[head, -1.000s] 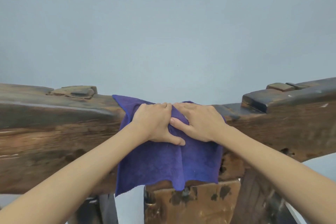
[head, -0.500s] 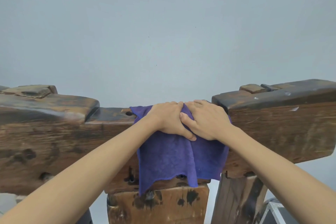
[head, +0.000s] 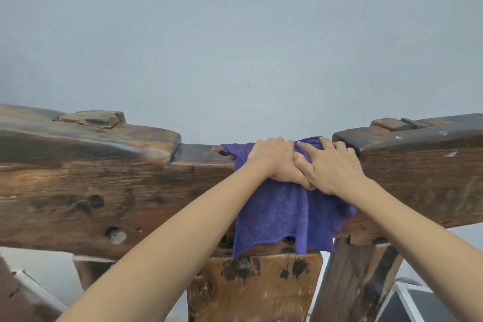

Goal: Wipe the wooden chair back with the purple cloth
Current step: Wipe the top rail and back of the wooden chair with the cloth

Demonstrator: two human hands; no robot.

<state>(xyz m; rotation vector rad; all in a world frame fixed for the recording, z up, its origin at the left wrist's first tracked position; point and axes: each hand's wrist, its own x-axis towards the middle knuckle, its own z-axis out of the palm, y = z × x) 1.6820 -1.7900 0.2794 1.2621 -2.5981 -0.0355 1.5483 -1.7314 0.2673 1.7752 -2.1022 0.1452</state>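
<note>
The wooden chair back (head: 109, 191) is a thick, dark, weathered top rail running across the view. Its lower middle section sits between two raised ends. The purple cloth (head: 282, 217) is draped over that middle section and hangs down the front face. My left hand (head: 274, 162) and my right hand (head: 332, 164) lie side by side on top of the cloth, pressing it onto the rail, close to the raised right end (head: 407, 136). The fingers curl over the rail's far edge.
A plain grey wall (head: 235, 34) fills the background. Below the rail a wide wooden centre slat (head: 256, 287) and a dark side slat (head: 358, 277) descend. A dark case with a metal edge (head: 418, 303) sits at the lower right. Wooden pegs (head: 94, 119) stand out from the rail top.
Both hands and the cloth have slid to the right along the rail's middle section, from near the left raised end to the right raised end.
</note>
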